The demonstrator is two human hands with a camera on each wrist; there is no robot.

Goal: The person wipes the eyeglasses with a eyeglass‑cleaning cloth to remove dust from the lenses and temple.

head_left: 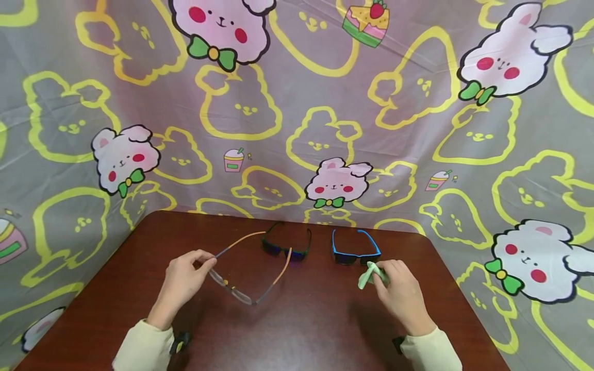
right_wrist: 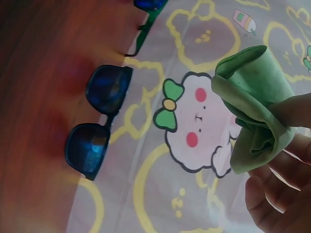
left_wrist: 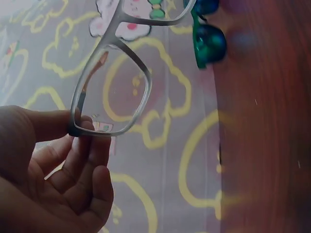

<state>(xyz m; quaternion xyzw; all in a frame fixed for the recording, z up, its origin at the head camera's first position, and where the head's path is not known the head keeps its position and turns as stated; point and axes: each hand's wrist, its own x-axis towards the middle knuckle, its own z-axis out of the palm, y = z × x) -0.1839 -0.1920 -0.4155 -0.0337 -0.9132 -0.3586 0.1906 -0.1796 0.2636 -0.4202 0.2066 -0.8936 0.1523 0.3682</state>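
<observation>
Between thumb and fingers, my left hand (head_left: 184, 281) pinches a pair of clear-lensed eyeglasses (head_left: 241, 296) at the hinge corner. Their grey frame (left_wrist: 145, 70) and orange-brown temples are spread wide, held above the table. My right hand (head_left: 402, 295) pinches a folded light green cloth (head_left: 366, 276), whose layers bunch up in the right wrist view (right_wrist: 257, 104). The cloth is apart from the eyeglasses. Just beyond it lie blue-armed sunglasses (head_left: 356, 256) with dark lenses. Dark green sunglasses (head_left: 284, 251) lie behind the eyeglasses, partly crossed by one temple.
A reddish-brown wooden table (head_left: 297, 335) spans the space under both hands. A grey curtain (head_left: 260, 154) with yellow outlines and white cartoon heads hangs around its back and sides. Dark straps (head_left: 180, 342) show at the cuffs of both pale sleeves (head_left: 145, 346).
</observation>
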